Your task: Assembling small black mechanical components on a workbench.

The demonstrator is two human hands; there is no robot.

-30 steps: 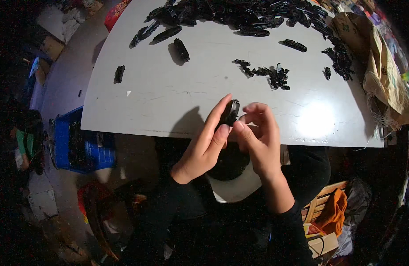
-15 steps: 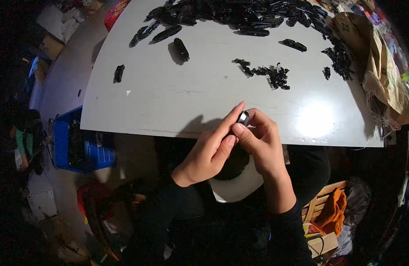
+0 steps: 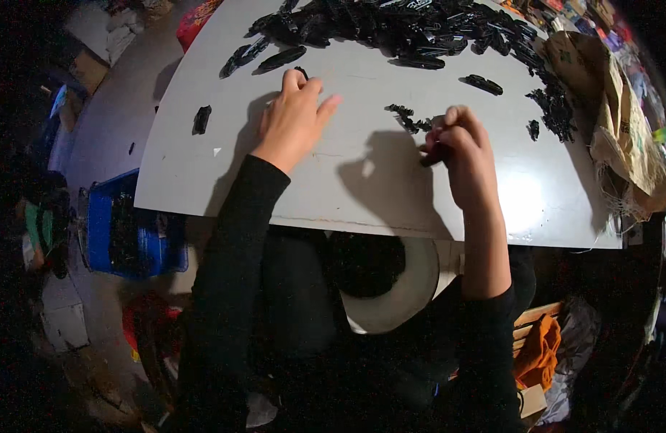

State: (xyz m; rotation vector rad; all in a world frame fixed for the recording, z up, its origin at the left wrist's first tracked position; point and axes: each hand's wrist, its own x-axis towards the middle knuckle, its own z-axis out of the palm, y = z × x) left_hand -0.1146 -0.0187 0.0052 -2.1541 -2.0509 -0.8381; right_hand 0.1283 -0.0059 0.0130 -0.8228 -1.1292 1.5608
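Observation:
My left hand (image 3: 293, 121) reaches out over the table's left half. Its fingers curl down at a black plastic part (image 3: 302, 72), and its thumb stands apart to the right. Most of that part is hidden under the hand. My right hand (image 3: 462, 148) is closed, slightly blurred, above the table's right half. A small dark piece (image 3: 432, 156) shows at its fingertips; its exact kind is unclear. Just beyond the fingers lie black plastic scraps (image 3: 406, 118), partly covered by the hand.
A big heap of black plastic parts (image 3: 376, 25) fills the table's far side. Single parts lie at the left (image 3: 201, 120) and right (image 3: 483, 84). A brown sack (image 3: 614, 108) hangs at the right edge. Below left stands a blue crate (image 3: 102, 238).
My hands were together at the table's near edge, holding a black part with a shiny end. They have separated: the left moved far left, the right forward and right to the scraps.

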